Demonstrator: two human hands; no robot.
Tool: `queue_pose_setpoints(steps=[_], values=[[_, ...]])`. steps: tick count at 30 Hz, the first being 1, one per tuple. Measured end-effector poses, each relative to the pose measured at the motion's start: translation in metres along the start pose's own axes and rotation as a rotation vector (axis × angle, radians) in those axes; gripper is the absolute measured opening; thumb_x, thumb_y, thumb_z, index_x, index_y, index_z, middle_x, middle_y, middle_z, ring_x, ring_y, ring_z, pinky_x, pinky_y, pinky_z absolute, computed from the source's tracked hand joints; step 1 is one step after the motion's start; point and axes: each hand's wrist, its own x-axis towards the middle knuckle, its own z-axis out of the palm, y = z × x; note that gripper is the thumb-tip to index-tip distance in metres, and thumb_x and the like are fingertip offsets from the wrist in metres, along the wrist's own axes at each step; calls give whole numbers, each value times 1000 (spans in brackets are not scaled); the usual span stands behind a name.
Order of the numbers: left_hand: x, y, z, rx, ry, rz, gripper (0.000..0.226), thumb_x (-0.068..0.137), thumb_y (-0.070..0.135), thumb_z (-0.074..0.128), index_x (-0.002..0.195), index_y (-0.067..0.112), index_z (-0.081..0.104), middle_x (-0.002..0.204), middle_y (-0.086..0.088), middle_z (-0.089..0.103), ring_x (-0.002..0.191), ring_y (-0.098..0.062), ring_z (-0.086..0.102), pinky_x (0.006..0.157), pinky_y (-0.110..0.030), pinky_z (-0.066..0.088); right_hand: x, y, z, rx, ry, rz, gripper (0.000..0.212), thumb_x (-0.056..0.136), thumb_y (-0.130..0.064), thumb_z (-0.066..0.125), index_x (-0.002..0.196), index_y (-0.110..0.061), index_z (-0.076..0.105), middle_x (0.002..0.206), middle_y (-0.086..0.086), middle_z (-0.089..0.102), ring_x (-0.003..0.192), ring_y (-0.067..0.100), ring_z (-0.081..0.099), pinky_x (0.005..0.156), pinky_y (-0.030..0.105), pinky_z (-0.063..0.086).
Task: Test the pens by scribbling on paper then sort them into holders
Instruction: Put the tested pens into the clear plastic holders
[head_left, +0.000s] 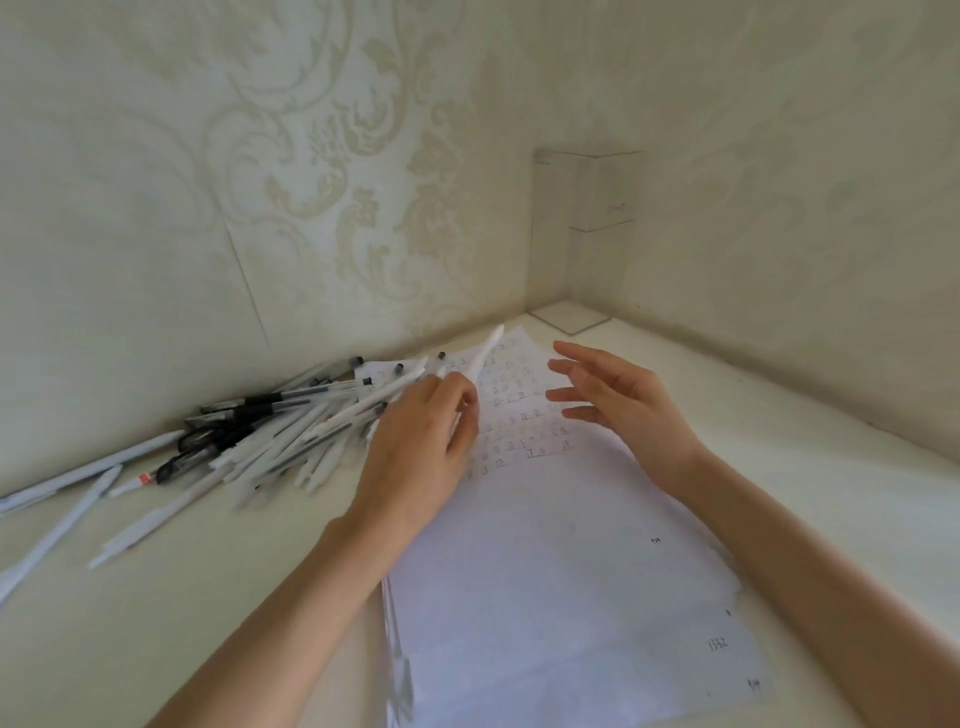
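Left hand (421, 447): fingers curled round a white pen (487, 352), at the spot where the pen pile meets the paper.
Right hand (618, 410): fingers straight and spread, holding nothing, over the upper part of the paper; whether it touches the sheet cannot be told.
In the way: the left hand and wrist cover the near end of the held pen, the right end of the pile and part of the paper's left edge.
Holder (587, 234): a tall, clear box in the corner where the walls (156, 208) meet, beyond the paper and well apart from both hands.
Desk (156, 613): pale cream, under pale scroll-patterned walls.
Paper (561, 561): a stack of white sheets between the forearms; rows of small dark marks fill its far part.
Pen pile (270, 431): left of the paper by the wall; mostly white barrels, some clear with black grips, with strays lying further left.
White pen: slanted up and away, its far end over the top of the sheet.
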Motion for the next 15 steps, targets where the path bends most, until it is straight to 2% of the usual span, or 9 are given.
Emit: queue_pose_setpoints(steps=[2,4,7,10,12,15], values=[[-1,-10,0,97,-14,-56,12,93,23,48,97,18,57,90,1,59,86,-20,52,67,-26,34,0,4,-2,-188,-1,-22,30,96,-11,50,120,-28,58,123,-4,62,96,8,66,87,24,52],[-2,-18,4,121,-56,-91,17,93,29,47,103,21,59,99,1,60,98,-21,51,79,-27,31,-1,9,-1,-443,-27,-43,33,96,-11,51,121,-30,59,121,-12,60,98,2,62,83,11,46],[1,-21,6,95,-98,-101,25,93,38,46,110,27,60,110,4,60,112,-19,49,92,-28,30,-2,14,0,-635,-87,-102,33,95,-9,50,124,-23,60,118,-10,59,96,-6,56,80,2,39],[0,-18,8,98,-127,-73,29,92,43,48,114,29,61,121,7,57,123,-19,43,103,-33,26,-3,18,0,-748,-114,-153,34,93,-6,50,124,-18,61,116,-3,61,94,3,57,85,11,43],[-1,-17,10,112,-126,-71,32,91,44,49,115,27,61,120,6,57,118,-20,47,101,-33,28,-3,20,1,-838,-145,-198,33,92,-7,50,122,-16,61,114,1,62,97,12,57,90,23,45],[-1,-18,12,159,-155,-88,36,92,46,47,120,25,57,123,4,57,119,-21,47,99,-32,28,-3,22,3,-934,-187,-240,31,91,-6,51,119,-13,63,114,3,63,103,18,56,92,25,42]])
